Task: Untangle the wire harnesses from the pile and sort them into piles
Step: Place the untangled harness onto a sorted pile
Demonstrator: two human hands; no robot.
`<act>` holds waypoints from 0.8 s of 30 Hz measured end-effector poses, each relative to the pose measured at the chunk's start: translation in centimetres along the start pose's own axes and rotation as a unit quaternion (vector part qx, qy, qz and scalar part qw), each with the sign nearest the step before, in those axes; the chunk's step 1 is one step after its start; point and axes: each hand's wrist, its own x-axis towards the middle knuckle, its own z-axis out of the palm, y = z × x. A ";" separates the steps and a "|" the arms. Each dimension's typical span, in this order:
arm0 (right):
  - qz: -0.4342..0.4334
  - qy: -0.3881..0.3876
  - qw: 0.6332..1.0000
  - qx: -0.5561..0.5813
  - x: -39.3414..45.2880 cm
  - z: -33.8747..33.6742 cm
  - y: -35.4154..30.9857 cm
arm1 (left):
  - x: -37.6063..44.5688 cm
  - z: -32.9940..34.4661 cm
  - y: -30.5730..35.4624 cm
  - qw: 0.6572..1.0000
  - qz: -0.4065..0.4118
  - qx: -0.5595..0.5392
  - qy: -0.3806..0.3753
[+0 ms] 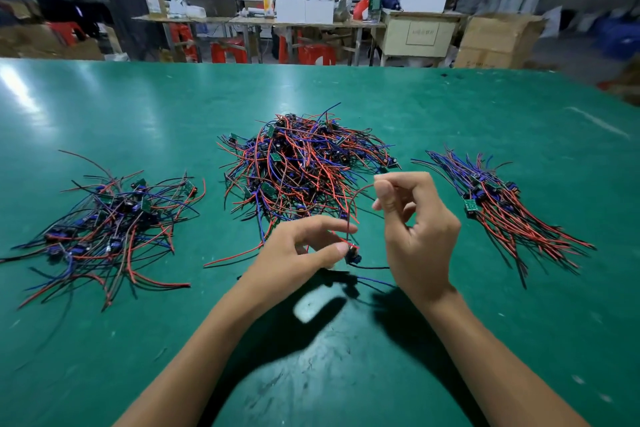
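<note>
Both hands work one harness just in front of the central pile (304, 166), on the near side of it. Left hand (298, 253) pinches the small component end of the harness (353, 255) between thumb and fingertip, low over the surface (138, 97). Right hand (415, 229) is raised, pinching the free end of a red lead (358, 192) near its tip, other fingers loosely curled. Likely reason for the split grip: one hand anchors the board end, the other draws the lead taut and up so it slides clear of the tangle. The lead arcs up from the left pinch to the right one. Black and blue leads of the same harness trail toward the right wrist, lying on the surface.

Layout, relative to the central pile:
- left of it, well apart: loose pile (107, 225), wires splayed every direction (looks dumped, not combed).
- right of it, well apart: neat bundle (498, 204), wires roughly parallel, board ends together at the upper end. Reads as the sorted stack, laid so each unit lifts off clean.
- central pile itself: dense red, blue and black knot with small green boards poking out. Biggest of the three, so my guess is plenty of work remains.

Which side pile this harness goes to, cannot tell. Snag risk: the red lead passes close to the central pile's near edge.

Behind the far side of the central pile: other benches, red stools, people, blurred.
</note>
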 end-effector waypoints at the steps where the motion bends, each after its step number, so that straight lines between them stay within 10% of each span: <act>1: 0.008 0.006 1.000 0.004 0.1 0.0 -0.1 | -0.1 0.0 0.1 1.000 0.000 -0.001 -0.017; 24: 0.245 -0.297 0.901 0.200 0.4 -0.1 0.1 | -0.3 -1.6 1.0 0.963 0.051 -0.255 0.067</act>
